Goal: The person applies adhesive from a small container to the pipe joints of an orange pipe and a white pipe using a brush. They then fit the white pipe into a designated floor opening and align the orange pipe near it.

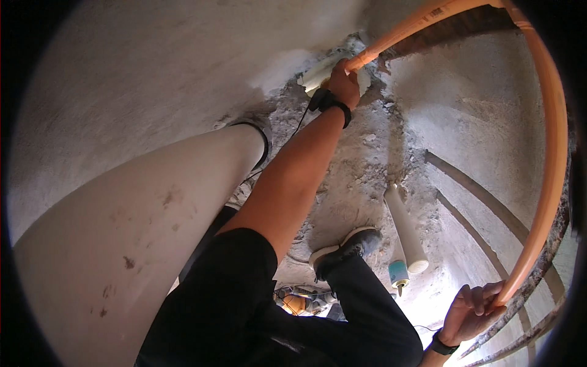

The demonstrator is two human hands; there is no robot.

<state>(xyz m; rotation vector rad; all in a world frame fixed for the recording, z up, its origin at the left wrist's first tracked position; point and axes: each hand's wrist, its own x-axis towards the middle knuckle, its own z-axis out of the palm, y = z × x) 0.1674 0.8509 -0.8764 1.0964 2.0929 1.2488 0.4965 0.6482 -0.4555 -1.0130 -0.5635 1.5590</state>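
My left hand (pixel 345 85) reaches far forward, its fingers closed round the end of an orange plastic pipe (pixel 416 27), close to a hole in the wall corner with a pale pipe (pixel 321 74) in it. Down at the lower right my right hand (pixel 474 311) grips another end of orange pipe (pixel 550 153) with bent fingers. The two orange stretches meet near the top right edge; whether they are one pipe or joined pieces I cannot tell. Black bands sit on both wrists.
A thick grey-white pipe (pixel 153 202) fills the left side. A thinner white pipe (pixel 406 229) and a teal-labelled can with a nozzle (pixel 398 274) are near my shoe (pixel 351 246). An orange-and-black tool (pixel 296 303) lies between my legs. Grooves (pixel 477 186) are cut along the right wall.
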